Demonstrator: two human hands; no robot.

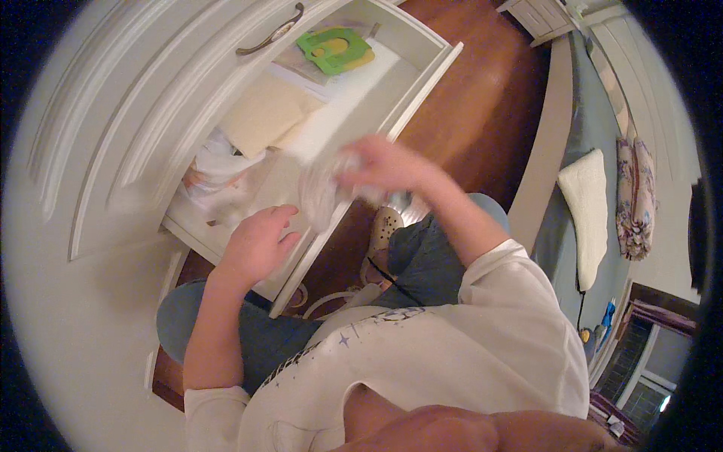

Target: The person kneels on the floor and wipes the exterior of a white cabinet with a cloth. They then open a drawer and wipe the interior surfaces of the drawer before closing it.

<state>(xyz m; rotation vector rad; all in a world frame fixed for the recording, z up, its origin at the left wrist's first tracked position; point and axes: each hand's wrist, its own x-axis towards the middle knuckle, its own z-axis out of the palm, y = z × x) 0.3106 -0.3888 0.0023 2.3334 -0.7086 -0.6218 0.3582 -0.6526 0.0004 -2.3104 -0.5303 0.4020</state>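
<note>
An open white drawer [421, 97] lies before me. My right hand [378, 164], blurred, grips a crumpled clear plastic bag [322, 195] over the drawer's front part. My left hand [260, 243] is over the drawer's near left corner, fingers apart and holding nothing, left of the bag. Inside the drawer, a white plastic bag with orange marks [217, 169] lies beyond my left hand. Cream paper or card sheets [265, 113] are farther along. A green and yellow flat item [336, 50] rests near the far end.
A closed drawer front with a curved metal handle [274, 34] is above the open drawer. Wooden floor [480, 85] shows beyond it. At right, a bed [551, 226] holds a cream cushion-like item [587, 214] and a rolled floral textile [635, 198]. A beige clog [384, 229] is below.
</note>
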